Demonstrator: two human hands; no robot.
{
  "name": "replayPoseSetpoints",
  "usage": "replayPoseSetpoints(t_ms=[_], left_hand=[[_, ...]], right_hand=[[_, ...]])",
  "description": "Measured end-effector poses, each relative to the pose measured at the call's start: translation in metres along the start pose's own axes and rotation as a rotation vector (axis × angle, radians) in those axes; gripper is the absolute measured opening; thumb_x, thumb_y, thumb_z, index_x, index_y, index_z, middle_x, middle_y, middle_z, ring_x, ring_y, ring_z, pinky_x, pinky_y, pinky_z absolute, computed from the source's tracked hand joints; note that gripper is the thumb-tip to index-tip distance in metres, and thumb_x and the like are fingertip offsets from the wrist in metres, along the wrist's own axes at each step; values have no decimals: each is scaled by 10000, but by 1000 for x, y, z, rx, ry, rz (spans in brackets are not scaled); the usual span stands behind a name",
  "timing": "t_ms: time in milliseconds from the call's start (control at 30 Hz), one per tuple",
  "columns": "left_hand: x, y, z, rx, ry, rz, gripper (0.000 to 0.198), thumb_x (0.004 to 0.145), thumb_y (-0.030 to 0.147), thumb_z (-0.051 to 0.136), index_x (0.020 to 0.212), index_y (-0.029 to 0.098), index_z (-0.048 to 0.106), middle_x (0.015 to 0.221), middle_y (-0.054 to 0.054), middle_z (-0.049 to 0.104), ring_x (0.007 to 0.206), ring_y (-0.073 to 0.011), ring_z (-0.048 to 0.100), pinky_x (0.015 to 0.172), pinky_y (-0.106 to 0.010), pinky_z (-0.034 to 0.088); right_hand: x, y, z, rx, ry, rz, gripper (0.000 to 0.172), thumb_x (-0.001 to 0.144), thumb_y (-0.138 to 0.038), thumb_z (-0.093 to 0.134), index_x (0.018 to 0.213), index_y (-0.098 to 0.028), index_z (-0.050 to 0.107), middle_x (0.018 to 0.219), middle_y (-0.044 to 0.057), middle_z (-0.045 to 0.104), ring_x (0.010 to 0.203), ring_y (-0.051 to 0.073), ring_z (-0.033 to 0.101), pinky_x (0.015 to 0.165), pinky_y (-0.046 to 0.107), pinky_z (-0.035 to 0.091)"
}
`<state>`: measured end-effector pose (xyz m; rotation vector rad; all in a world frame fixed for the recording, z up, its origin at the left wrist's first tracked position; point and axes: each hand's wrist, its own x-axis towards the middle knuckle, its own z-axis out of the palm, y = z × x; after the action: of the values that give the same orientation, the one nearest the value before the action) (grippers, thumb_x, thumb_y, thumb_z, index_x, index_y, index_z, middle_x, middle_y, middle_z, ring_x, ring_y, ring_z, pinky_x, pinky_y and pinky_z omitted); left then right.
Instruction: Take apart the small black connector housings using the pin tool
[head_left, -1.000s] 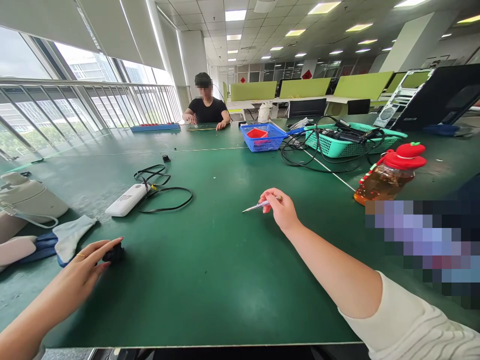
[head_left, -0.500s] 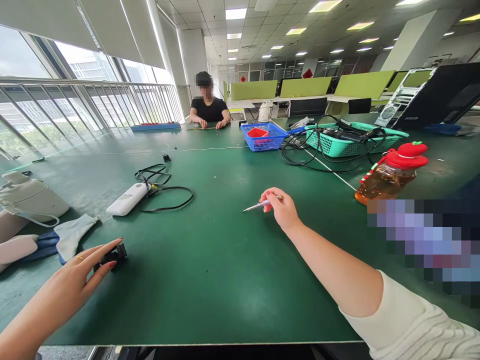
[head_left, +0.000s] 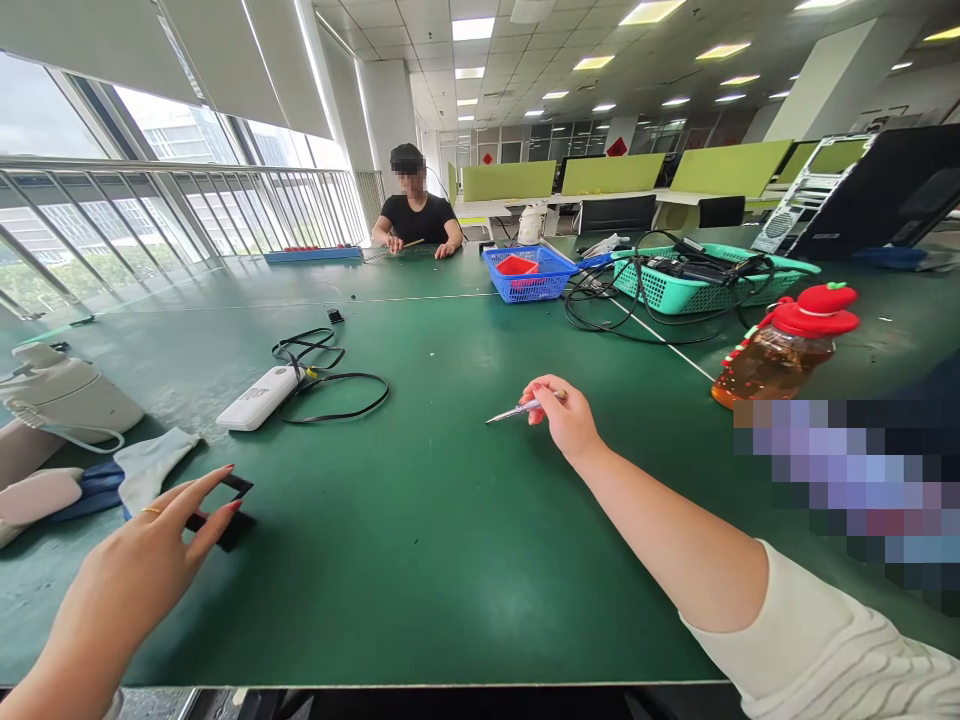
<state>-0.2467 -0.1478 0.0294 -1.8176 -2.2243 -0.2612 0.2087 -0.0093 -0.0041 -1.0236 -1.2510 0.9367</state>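
At the left, my left hand has its thumb and index finger around a small black object. Its upper part looks like a thin angular frame. The rest is dark and partly hidden behind the fingers, so its kind is unclear. Over the middle of the table, my right hand is closed on a slim screwdriver with a clear, purplish handle. Its thin metal shaft points left and slightly down, close to the table surface.
A white power bank with a black cable lies beyond my left hand. Left are a pale bottle and cloth. Blue and green baskets and a red-capped bottle stand right. A person sits opposite.
My left hand has tilted and shifted slightly, and the black object between its fingers shows a raised frame-like part. My right hand stays still with the screwdriver. The person opposite has moved a hand.
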Motion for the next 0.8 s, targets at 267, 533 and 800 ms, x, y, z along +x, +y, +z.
replayPoseSetpoints(t_ms=[267, 533, 800], left_hand=[[-7, -6, -2, -89, -135, -1, 501, 940, 565, 348, 1362, 388, 553, 1080, -7, 702, 787, -217, 651, 835, -333, 503], [-13, -5, 13, -3, -105, -61, 513, 955, 548, 331, 1339, 334, 597, 1028, -35, 731, 934, -246, 667, 818, -328, 516], [-20, -1, 19, -30, -78, -121, 490, 966, 563, 328, 1331, 357, 582, 1193, -21, 720, 959, -253, 684, 787, -344, 525]], right_hand=[[0, 0, 0, -7, -1, 11, 304, 772, -500, 639, 727, -199, 638, 704, 11, 657, 504, 107, 547, 536, 278, 471], [0, 1, 0, -6, 2, 9, 291, 780, -487, 627, 731, -201, 636, 707, 10, 659, 506, 107, 548, 535, 276, 471], [-1, -1, 0, -8, 8, 12, 309, 772, -505, 639, 728, -199, 638, 694, 5, 660, 502, 107, 546, 529, 273, 476]])
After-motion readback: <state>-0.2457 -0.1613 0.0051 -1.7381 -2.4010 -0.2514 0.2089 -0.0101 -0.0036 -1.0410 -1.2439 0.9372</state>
